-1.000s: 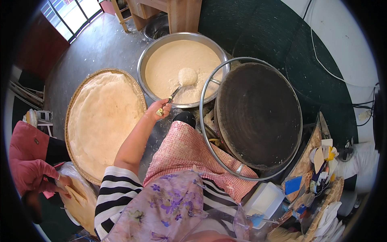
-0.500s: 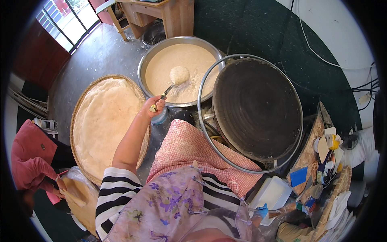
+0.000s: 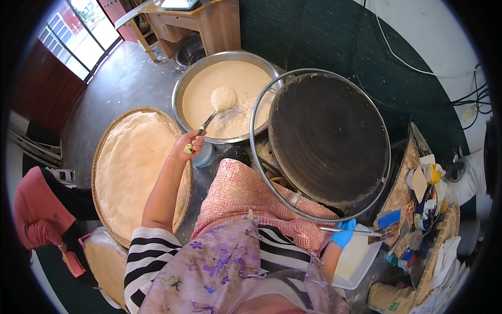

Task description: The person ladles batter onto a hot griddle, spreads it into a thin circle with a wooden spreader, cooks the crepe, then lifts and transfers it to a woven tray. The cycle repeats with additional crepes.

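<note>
My left hand (image 3: 191,144) grips a black-and-yellow ladle handle (image 3: 204,130). The ladle's head (image 3: 224,97), heaped with beige batter, is over a large steel basin (image 3: 178,104) of the same batter. My right hand (image 3: 342,234), in a blue glove, holds a long metal-handled tool (image 3: 374,233) with a flat end, too small to make out clearly, beside a white plastic container (image 3: 355,264). A round dark griddle (image 3: 329,141) inside a metal ring stands at the right. A round woven tray (image 3: 97,183) bearing a pale flat layer lies to the left.
A person in pink (image 3: 42,209) is bent at the lower left, a hand near a pink object (image 3: 74,264) and a bagged stack (image 3: 104,256). A wooden desk (image 3: 219,26) stands at the back. Cluttered boards and tools (image 3: 418,209) are at the right, cables (image 3: 470,94) along the wall.
My gloved right hand has risen into clear view with the tool. The loaded ladle has shifted slightly left in view. The person in pink has moved their hand off the flat sheets.
</note>
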Demonstrator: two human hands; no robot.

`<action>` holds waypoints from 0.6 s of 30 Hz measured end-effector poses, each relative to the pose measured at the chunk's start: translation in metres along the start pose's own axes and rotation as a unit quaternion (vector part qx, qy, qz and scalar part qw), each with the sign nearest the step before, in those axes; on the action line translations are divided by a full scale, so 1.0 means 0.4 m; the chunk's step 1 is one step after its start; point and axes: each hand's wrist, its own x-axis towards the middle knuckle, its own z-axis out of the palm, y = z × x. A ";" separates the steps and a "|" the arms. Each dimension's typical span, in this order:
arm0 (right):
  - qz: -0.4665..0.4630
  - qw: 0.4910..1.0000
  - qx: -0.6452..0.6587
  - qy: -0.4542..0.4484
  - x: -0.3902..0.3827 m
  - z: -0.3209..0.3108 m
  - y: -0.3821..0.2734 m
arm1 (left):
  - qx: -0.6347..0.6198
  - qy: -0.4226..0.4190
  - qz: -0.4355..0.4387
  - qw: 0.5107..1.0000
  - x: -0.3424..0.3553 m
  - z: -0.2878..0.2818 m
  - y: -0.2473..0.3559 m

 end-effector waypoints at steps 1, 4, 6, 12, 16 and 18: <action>0.010 1.000 -0.013 0.003 -0.003 0.021 0.015 | 0.006 0.003 0.005 1.000 -0.007 0.011 -0.001; 0.025 0.998 -0.048 -0.005 -0.007 0.056 0.039 | 0.036 0.011 0.018 0.999 -0.030 0.058 -0.007; -0.004 0.998 -0.052 -0.046 -0.003 0.064 0.036 | 0.066 0.016 0.030 0.997 -0.052 0.099 -0.016; -0.002 0.998 -0.047 -0.044 0.031 0.073 0.005 | 0.127 -0.018 0.035 0.991 -0.091 0.258 -0.078; -0.008 0.997 -0.047 -0.064 0.047 0.067 0.004 | 0.182 -0.034 0.040 0.982 -0.043 0.345 -0.164; -0.014 0.995 -0.054 -0.082 0.049 0.060 0.007 | 0.267 -0.009 0.088 0.960 0.013 0.364 -0.228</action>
